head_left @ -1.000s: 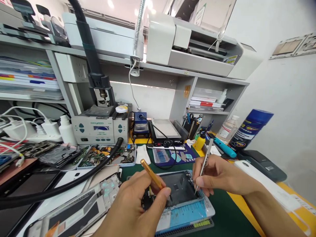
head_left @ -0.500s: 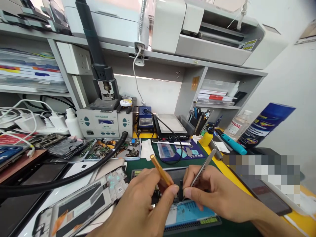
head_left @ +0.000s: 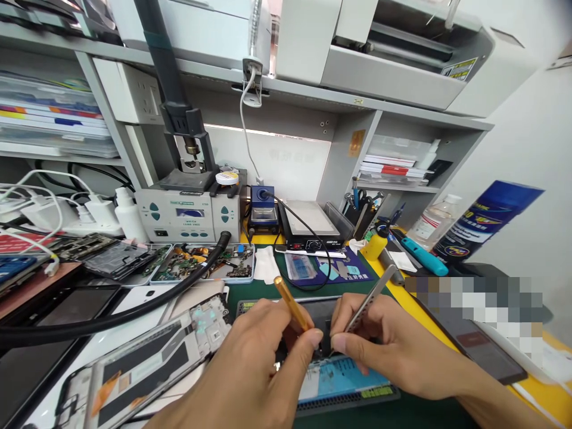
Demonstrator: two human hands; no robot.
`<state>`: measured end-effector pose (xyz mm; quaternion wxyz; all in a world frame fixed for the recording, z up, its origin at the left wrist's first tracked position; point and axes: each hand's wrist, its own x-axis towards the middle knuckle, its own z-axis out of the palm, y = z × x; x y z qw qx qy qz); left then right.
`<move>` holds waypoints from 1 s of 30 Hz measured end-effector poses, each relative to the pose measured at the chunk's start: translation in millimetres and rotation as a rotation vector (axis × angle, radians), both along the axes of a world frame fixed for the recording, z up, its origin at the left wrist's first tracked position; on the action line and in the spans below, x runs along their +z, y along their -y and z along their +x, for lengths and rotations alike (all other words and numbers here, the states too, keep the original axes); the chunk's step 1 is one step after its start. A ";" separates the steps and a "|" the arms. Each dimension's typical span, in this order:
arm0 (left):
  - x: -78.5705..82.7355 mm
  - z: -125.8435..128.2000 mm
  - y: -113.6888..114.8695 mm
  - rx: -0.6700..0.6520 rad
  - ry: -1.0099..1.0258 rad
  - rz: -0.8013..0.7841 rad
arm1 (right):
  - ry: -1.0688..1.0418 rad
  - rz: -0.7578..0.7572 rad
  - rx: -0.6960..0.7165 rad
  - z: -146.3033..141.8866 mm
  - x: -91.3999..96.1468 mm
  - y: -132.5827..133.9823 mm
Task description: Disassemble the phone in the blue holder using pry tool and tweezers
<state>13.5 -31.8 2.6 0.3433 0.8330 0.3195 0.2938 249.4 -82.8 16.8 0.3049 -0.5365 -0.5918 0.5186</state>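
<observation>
My left hand [head_left: 263, 351] is closed around a slim gold pen-shaped tool [head_left: 291, 302], whose lower tip is hidden by the fingers. In my right hand [head_left: 379, 348] a pair of silver tweezers [head_left: 369, 301] with holes along the arms is pinched, tips pointing down. Both hands rest over an opened phone [head_left: 342, 376] with a blue and white part and dark inner parts. Under it lies a grey work pad [head_left: 348, 400] with yellow-green print. The thumbs are close together above the phone's dark area, and the tool tips cannot be made out.
To the left lie a stripped phone frame [head_left: 147, 363] and a thick black hose [head_left: 134, 330]. Behind stand a tray of circuit boards [head_left: 227, 271], a hot-air station [head_left: 190, 217] and a heating plate [head_left: 308, 223]. A yellow bottle [head_left: 374, 245] and blue spray can [head_left: 489, 220] are at right.
The view has shifted slightly. Both hands keep their grips on the gold tool and the tweezers, almost unmoved over the phone.
</observation>
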 end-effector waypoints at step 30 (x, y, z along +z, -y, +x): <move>21.3 -6.9 -1.2 -0.014 -0.138 -0.085 | 0.174 0.045 0.037 -4.5 5.4 7.3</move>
